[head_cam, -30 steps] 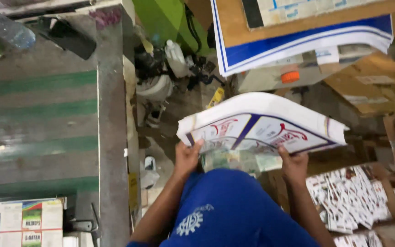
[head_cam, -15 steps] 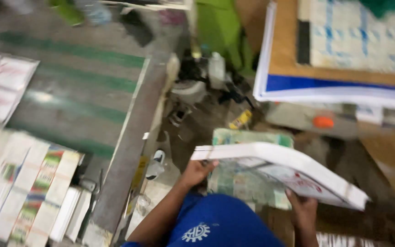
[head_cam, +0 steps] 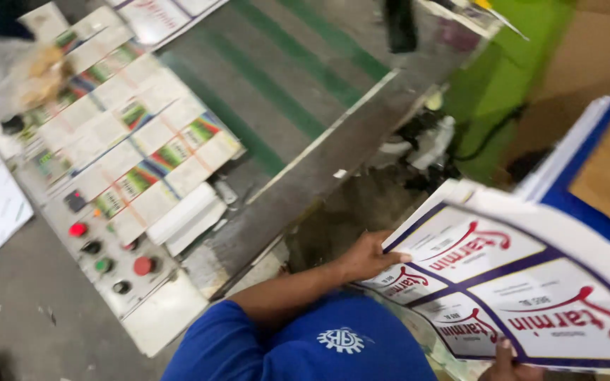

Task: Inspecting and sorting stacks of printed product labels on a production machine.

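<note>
One thick stack of printed sheets [head_cam: 524, 282] sits in two hands at the right of the view, tilted, its far corner raised toward the green machine housing [head_cam: 503, 77]. The left hand [head_cam: 368, 255] curls around the stack's near left edge, thumb on top and fingers tucked beneath. The right hand [head_cam: 510, 365] shows only as fingertips at the bottom edge, gripping the stack's lower rim; how far it wraps cannot be told.

The top sheet is white, split by dark blue lines into four visible panels, each with red lettering and a red swoosh.

On the left, a grey control panel [head_cam: 118, 282] carries two red buttons, one green and two dark ones. Beside it, rows of folded cartons [head_cam: 128, 148] lie shingled on the striped conveyor [head_cam: 277, 85], whose far stretch is bare.
</note>
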